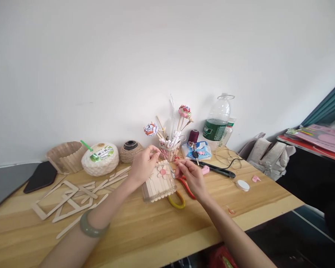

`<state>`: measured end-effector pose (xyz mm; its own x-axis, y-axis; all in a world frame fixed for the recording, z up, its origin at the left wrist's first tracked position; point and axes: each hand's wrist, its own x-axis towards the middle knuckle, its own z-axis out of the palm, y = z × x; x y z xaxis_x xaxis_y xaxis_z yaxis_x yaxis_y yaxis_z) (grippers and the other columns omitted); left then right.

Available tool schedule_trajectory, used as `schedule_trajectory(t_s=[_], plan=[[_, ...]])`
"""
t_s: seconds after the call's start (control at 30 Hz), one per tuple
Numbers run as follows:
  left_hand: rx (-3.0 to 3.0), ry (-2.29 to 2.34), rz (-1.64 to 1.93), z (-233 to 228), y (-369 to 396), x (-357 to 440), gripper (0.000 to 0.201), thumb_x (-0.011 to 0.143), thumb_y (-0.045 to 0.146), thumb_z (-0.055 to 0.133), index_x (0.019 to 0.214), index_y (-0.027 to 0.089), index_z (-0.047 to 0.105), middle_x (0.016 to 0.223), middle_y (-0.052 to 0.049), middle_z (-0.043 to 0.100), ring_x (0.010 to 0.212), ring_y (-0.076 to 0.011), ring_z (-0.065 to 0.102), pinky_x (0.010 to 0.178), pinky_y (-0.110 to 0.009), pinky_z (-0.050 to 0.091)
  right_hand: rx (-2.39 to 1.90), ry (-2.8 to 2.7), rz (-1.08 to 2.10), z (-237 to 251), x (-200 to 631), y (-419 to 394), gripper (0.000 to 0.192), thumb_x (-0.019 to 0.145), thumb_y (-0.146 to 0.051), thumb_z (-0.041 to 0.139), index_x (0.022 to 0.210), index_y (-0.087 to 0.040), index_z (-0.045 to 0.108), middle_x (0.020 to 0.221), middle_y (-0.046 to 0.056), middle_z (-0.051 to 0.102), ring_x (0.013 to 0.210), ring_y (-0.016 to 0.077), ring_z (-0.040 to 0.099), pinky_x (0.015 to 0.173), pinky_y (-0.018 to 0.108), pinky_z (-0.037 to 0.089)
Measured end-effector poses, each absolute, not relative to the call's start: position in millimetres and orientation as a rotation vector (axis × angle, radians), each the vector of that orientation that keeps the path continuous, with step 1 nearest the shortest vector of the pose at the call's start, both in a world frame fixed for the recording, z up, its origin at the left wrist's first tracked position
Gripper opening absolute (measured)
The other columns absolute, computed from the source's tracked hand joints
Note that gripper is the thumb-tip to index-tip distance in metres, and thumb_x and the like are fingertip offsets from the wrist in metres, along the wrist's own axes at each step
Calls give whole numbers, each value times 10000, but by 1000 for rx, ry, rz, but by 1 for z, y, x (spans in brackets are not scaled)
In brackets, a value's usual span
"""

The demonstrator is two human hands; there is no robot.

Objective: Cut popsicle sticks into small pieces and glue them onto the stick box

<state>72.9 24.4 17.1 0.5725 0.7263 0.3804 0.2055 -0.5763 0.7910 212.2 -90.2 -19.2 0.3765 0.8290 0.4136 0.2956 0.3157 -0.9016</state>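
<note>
A small craft-stick container or panel (156, 188) with a scalloped edge and a flower with a pink centre stands tilted on the table between my hands. My left hand (145, 163) is at its upper left, with thumb and index finger pinched together. Just right of it, my right hand (191, 176) has its fingers closed in a pinch. Whatever either pinch holds is too small or thin to make out. Behind my hands, a decorated pot (169, 152) holds paper flowers (184, 111) on sticks. A yellow handle loop (177, 201) and a red handle (187, 189) lie close by.
Loose craft sticks (72, 201) spread over the left side. Along the wall are a stick basket (64, 158), a white coconut (100, 160) with a green straw, twine (130, 150), maroon thread (193, 136) and a large bottle (216, 126). A white round lid (242, 185) lies right.
</note>
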Motion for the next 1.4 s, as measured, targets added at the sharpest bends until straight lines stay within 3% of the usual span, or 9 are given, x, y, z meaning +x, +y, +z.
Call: schedule_trajectory(t_s=[0.23,0.83,0.93,1.1,1.17,1.23,1.3,1.4], plan=[[2026,618,873,29,15,77,145,834,297,460,834,190,556,569,32,564,529,-147,537,519,-235,350,-1394,-1494,236,12,187,-109,96,828,-266,617,850,-220,699,866,56,644,805,194,583,696,312,453],[1910,692,825,14,64,57,159,783,294,469,783,163,560,571,20,571,579,-161,590,553,-248,443,-1317,-1787,192,-8,189,-48,141,877,-257,557,877,-232,696,838,49,614,770,178,596,675,295,468],[1991,762,895,19,70,54,164,809,294,454,799,173,564,583,20,579,565,-153,579,529,-232,416,-1348,-1701,191,-7,190,-43,159,899,-284,523,861,-218,662,843,48,622,801,186,590,708,307,469],[2210,931,1054,19,76,51,161,842,259,445,857,205,596,507,32,571,503,-155,513,531,-241,328,-1485,-1744,314,-11,203,-43,125,874,-242,554,796,-199,642,765,30,653,704,175,600,610,284,470],[2295,979,1121,13,77,52,167,837,245,454,874,210,613,512,20,586,530,-165,529,552,-249,323,-1515,-1824,387,-18,205,-48,76,841,-211,595,844,-208,671,837,37,689,764,191,634,683,309,500],[2362,1018,1182,5,78,54,179,828,254,469,882,206,632,521,5,594,544,-173,543,553,-253,319,-1554,-1899,410,-26,204,-56,217,814,-210,627,1028,-210,664,1053,85,685,958,248,629,840,392,492],[2412,1044,1224,-2,79,55,195,820,274,484,885,197,652,508,-7,583,536,-177,547,540,-256,314,-1607,-2036,382,-34,199,-64,420,807,-235,638,1219,-186,576,1266,140,589,1161,305,533,977,476,414],[2458,1058,1260,-12,81,56,213,818,283,493,883,184,671,513,-26,583,550,-184,562,548,-259,330,-1694,-2199,292,-40,192,-74,435,840,-237,591,1264,-155,535,1330,165,531,1232,322,464,1014,507,381]])
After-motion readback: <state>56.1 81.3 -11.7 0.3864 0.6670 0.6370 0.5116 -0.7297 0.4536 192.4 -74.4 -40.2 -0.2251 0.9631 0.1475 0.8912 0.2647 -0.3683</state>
